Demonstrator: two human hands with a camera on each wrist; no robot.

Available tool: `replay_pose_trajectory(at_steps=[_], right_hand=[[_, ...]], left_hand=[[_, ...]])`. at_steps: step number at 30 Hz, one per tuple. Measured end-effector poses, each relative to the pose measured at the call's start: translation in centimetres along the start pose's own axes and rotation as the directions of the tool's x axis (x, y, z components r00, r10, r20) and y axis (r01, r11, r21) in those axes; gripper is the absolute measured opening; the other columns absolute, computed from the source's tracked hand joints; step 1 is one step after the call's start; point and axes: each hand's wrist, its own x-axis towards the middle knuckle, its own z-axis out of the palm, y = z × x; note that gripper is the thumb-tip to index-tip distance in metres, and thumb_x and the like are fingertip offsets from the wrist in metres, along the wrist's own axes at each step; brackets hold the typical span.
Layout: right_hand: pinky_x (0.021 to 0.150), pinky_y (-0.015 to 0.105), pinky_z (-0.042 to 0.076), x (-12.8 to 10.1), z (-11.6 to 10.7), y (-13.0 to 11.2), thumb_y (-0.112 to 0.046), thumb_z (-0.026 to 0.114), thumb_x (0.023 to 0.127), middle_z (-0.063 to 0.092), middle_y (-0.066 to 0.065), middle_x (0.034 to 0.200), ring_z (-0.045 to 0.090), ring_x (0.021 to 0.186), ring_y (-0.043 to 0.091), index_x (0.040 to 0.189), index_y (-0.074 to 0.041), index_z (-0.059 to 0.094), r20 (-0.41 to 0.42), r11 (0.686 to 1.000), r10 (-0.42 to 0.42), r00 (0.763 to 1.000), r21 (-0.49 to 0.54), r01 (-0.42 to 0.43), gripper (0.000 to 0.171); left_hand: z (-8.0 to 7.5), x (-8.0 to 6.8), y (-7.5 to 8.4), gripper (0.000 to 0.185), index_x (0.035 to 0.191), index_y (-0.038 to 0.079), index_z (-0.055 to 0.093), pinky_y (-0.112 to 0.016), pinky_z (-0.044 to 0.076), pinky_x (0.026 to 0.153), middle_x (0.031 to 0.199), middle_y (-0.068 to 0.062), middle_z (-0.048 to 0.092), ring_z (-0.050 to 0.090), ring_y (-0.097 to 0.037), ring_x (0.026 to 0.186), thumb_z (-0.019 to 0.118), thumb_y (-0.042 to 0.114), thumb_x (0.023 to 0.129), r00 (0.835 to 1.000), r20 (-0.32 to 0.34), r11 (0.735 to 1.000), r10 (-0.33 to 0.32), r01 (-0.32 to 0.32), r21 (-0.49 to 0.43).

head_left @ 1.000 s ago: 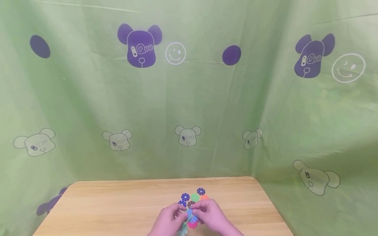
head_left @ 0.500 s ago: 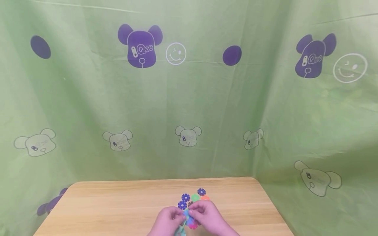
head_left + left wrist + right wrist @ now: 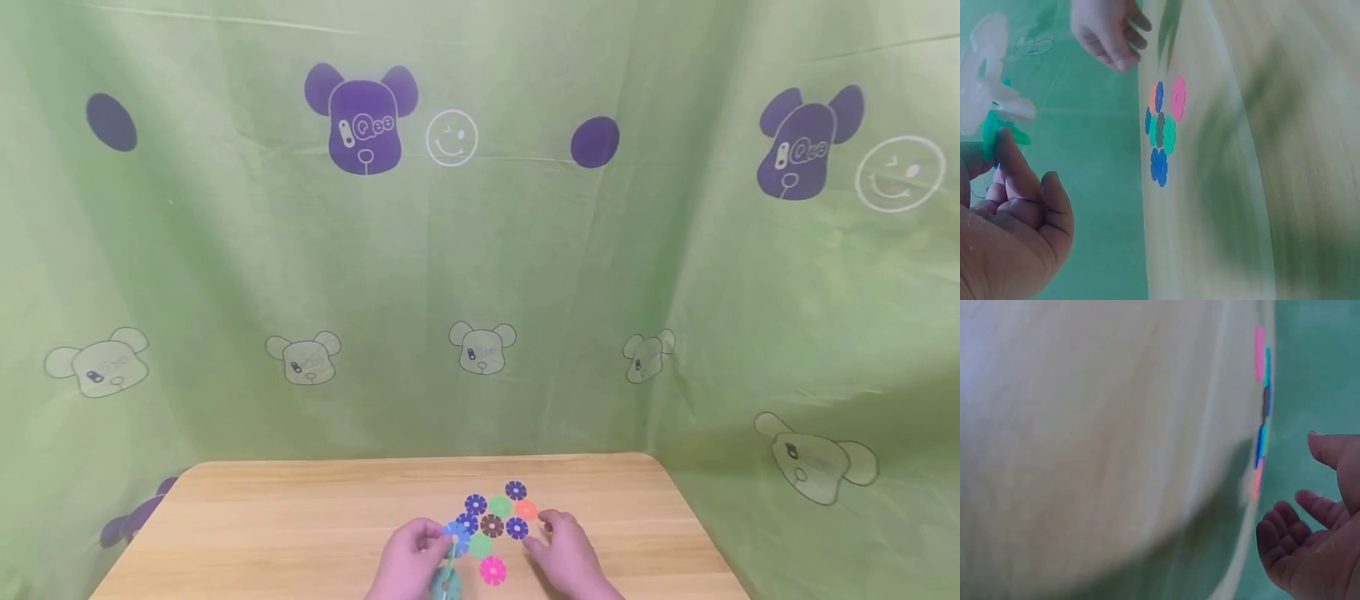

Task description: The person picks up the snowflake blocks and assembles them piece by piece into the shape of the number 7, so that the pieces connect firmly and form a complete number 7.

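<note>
Fingers (image 3: 427, 533) of the left hand (image 3: 405, 565) pinch joined green and blue plastic snowflake discs (image 3: 452, 550) above the bench's (image 3: 300, 533) near edge; right hand (image 3: 564, 557) hovers relaxed, empty, beside loose flat discs (image 3: 495, 517). Light, stiff, probably slippery; best gripped by rims.

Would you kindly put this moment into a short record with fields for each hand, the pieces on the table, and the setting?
left hand: the left hand grips a cluster of joined discs, teal and blue, lifted off the table
right hand: the right hand holds nothing, fingers loosely spread, beside the loose discs
loose discs: flat notched discs in blue, green, brown and orange lie close together on the table
pink disc: a pink disc lies apart, nearer the person
surface: wooden table
backdrop: green cloth printed with bears
</note>
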Motion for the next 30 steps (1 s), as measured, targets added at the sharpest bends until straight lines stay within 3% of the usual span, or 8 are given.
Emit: replay_pose_trajectory(at_steps=[7, 16, 24, 30], right_hand=[[0.093, 0.056, 0.045, 0.7, 0.6, 1.3, -0.033, 0.078, 0.075, 0.058, 0.022, 0.110, 0.056, 0.102, 0.039, 0.126, 0.008, 0.053, 0.006, 0.997, 0.022, 1.000, -0.073, -0.022, 0.071], [0.086, 0.052, 0.048, 1.8, 1.6, 1.5, -0.044, 0.077, 0.074, 0.057, 0.015, 0.102, 0.054, 0.093, 0.030, 0.121, 0.003, 0.061, -0.009, 0.985, 0.039, 0.999, -0.168, -0.040, 0.069], [0.073, 0.041, 0.047, 1.8, 2.0, 1.2, -0.040, 0.078, 0.075, 0.056, 0.005, 0.095, 0.046, 0.083, 0.020, 0.116, -0.009, 0.067, 0.005, 0.982, 0.011, 1.000, -0.188, -0.010, 0.053], [0.075, 0.044, 0.048, 1.4, 1.9, 1.0, -0.030, 0.079, 0.074, 0.057, 0.004, 0.092, 0.049, 0.084, 0.020, 0.105, -0.009, 0.071, -0.001, 0.986, -0.004, 1.000, -0.169, 0.004, 0.038]], left_hand=[[-0.2, 0.1, -0.2, 0.027, 0.098, 0.003, 0.061, -0.026, 0.052, 0.059, 0.084, -0.003, 0.065, 0.058, -0.017, 0.070, 0.066, 0.028, 0.088, 1.000, -0.016, 1.000, -0.017, 0.016, -0.020], [0.0, 0.1, -0.3, 0.027, 0.097, 0.003, 0.062, -0.025, 0.052, 0.053, 0.081, -0.003, 0.066, 0.057, -0.013, 0.063, 0.066, 0.027, 0.088, 0.999, -0.010, 0.998, -0.035, 0.034, -0.059], [-0.1, 0.0, -0.3, 0.025, 0.098, 0.003, 0.061, -0.022, 0.049, 0.051, 0.083, -0.003, 0.067, 0.054, -0.011, 0.061, 0.065, 0.026, 0.089, 0.999, 0.009, 0.996, -0.054, 0.054, -0.073], [-0.3, 0.0, -0.4, 0.026, 0.098, 0.002, 0.061, -0.020, 0.048, 0.049, 0.082, -0.003, 0.068, 0.051, -0.008, 0.056, 0.065, 0.027, 0.089, 0.998, 0.024, 0.994, -0.053, 0.055, -0.098]])
